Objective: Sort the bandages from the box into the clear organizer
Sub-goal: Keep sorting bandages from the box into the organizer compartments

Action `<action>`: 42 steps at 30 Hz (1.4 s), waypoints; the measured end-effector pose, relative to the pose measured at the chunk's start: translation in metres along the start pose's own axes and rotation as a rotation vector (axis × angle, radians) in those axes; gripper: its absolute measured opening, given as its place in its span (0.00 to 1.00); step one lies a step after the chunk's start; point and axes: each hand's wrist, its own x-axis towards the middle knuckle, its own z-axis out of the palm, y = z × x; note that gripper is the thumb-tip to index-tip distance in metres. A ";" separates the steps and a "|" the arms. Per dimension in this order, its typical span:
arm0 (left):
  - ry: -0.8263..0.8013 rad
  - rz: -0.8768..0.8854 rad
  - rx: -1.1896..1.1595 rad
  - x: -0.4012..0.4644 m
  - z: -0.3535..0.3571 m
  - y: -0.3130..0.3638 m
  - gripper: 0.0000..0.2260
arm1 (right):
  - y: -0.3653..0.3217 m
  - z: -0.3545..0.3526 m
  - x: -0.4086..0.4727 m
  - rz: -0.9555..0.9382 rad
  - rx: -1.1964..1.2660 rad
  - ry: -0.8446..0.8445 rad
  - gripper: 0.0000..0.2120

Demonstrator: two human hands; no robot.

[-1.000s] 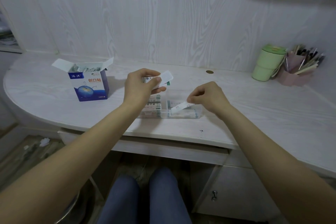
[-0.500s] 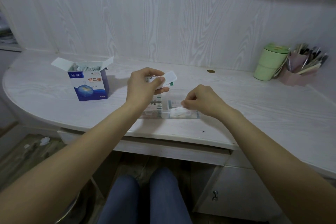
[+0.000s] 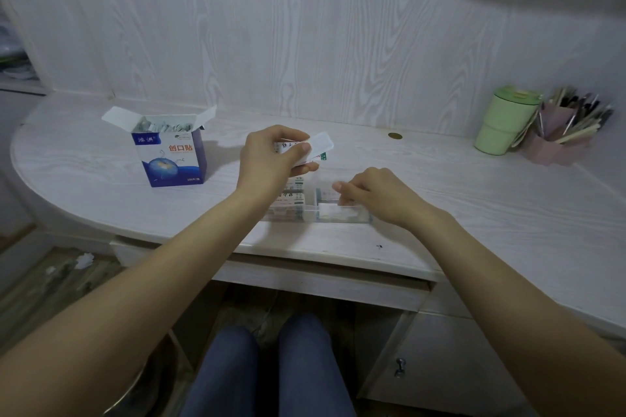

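An open blue and white bandage box [image 3: 169, 159] stands on the desk at the left, with several wrapped bandages [image 3: 166, 127] showing at its top. The clear organizer [image 3: 311, 215] lies near the desk's front edge, with bandages stacked in its left compartments. Above its back left part, my left hand [image 3: 267, 162] grips a small stack of bandages [image 3: 320, 144] between thumb and fingers. My right hand [image 3: 379, 196] hovers over the right compartment with loosely curled fingers. One white bandage [image 3: 333, 211] lies flat in that compartment just below its fingertips.
A green lidded cup [image 3: 501, 125] and a pink holder full of pens [image 3: 559, 142] stand at the back right. A small round brown disc [image 3: 395, 136] lies near the wall. Below the desk are a drawer front, a cabinet door knob [image 3: 399, 366] and my knees.
My right hand brought a single bandage down and left into the organizer's right compartment, where it now lies flat. My left hand has kept its stack almost still.
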 end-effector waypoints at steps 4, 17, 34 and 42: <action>-0.002 0.005 0.005 0.000 0.000 0.000 0.04 | 0.001 0.000 -0.001 0.003 0.006 0.029 0.23; -0.049 -0.010 -0.028 -0.003 -0.001 0.002 0.04 | -0.011 -0.007 0.000 -0.034 0.426 0.277 0.20; -0.043 -0.257 -0.249 0.012 -0.007 -0.002 0.07 | -0.008 -0.021 0.014 0.062 1.297 0.398 0.04; 0.048 -0.319 -0.266 0.027 -0.011 -0.013 0.06 | 0.020 -0.022 0.032 0.129 0.981 0.359 0.04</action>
